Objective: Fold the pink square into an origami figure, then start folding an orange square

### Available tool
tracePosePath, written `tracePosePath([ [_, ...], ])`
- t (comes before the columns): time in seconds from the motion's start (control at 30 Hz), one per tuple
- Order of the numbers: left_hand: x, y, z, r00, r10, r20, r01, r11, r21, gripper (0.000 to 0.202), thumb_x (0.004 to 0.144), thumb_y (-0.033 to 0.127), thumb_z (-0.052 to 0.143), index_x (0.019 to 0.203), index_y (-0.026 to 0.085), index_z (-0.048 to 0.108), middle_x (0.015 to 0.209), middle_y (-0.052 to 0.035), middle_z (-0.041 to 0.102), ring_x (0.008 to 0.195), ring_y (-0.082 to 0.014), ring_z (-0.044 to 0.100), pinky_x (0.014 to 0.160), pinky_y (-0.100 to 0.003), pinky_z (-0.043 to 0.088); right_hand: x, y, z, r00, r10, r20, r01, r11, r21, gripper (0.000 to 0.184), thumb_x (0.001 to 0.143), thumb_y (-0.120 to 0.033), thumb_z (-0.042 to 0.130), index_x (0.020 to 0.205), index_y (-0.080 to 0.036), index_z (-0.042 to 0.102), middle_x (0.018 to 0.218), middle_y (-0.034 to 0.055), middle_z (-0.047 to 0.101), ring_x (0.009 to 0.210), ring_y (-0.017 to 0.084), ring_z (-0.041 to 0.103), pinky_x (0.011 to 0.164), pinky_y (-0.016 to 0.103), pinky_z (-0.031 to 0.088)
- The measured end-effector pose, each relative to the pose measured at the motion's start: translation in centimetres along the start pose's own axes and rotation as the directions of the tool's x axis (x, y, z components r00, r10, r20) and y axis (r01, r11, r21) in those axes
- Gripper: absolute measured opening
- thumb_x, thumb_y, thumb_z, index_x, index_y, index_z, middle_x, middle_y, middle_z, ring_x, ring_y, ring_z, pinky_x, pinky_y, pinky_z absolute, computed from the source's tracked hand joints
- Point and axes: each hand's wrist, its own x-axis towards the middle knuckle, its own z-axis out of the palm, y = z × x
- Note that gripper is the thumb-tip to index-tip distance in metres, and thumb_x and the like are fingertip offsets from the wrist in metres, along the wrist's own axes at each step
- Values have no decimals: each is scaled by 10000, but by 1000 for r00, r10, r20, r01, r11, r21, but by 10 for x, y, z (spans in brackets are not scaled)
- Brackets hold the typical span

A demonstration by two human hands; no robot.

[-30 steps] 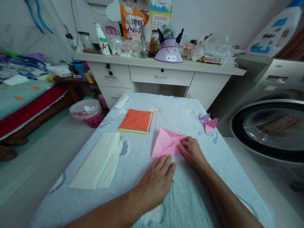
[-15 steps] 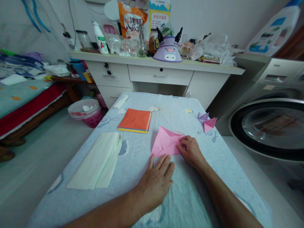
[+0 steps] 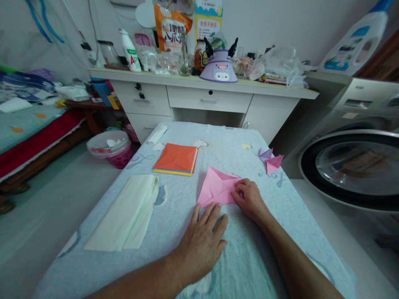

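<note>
A partly folded sheet of pink origami paper (image 3: 216,187) lies on the cloth-covered table, with creases across it. My left hand (image 3: 204,236) rests flat with its fingers spread, fingertips at the paper's near edge. At the paper's right corner, my right hand (image 3: 250,198) has thumb and fingers pinched on it. Up and to the left sits a stack of coloured paper (image 3: 176,158), orange on top. Two small folded pieces, one purple (image 3: 265,155) and one pink (image 3: 274,164), stand near the table's right edge.
A folded pale green cloth or paper (image 3: 124,216) lies on the left, and a small white box (image 3: 157,135) at the far left corner. Beyond the table stands a cluttered white desk (image 3: 212,99). A washing machine (image 3: 355,166) is on the right, a waste bin (image 3: 112,147) on the left.
The whole view has shifted very slightly. My left fingers are a touch lower against the pink paper's near edge; my right hand keeps its pinch on the corner.
</note>
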Motion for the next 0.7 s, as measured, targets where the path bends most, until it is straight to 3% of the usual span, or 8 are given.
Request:
tracePosePath([
  [0.33,13,-2,2,996,16,-93,-21,999,-48,519,919,481,482,1355,202,446,1471,-132,404,1355,-276,365,1114,-441,318,0,4,5,999,-12,-39,12,1000,-4,201,782,-241,616,598,-194,549,855,59,598,830,197,538,825,349,398],
  [0.53,13,-2,3,995,8,-96,-14,998,-59,509,925,486,469,1353,213,444,1485,-115,389,1366,-271,353,1115,-440,324,0,3,4,999,6,-42,-6,1000,-1,186,779,-238,615,610,-194,550,828,55,582,825,198,536,827,351,401],
  [0.7,13,-1,1,997,3,-75,-9,997,-78,500,930,480,462,1356,219,440,1491,-104,382,1368,-264,343,1125,-436,310,-2,2,-3,1000,11,-4,-11,999,45,154,768,-233,633,628,-188,589,923,78,602,911,221,543,870,378,399],
])
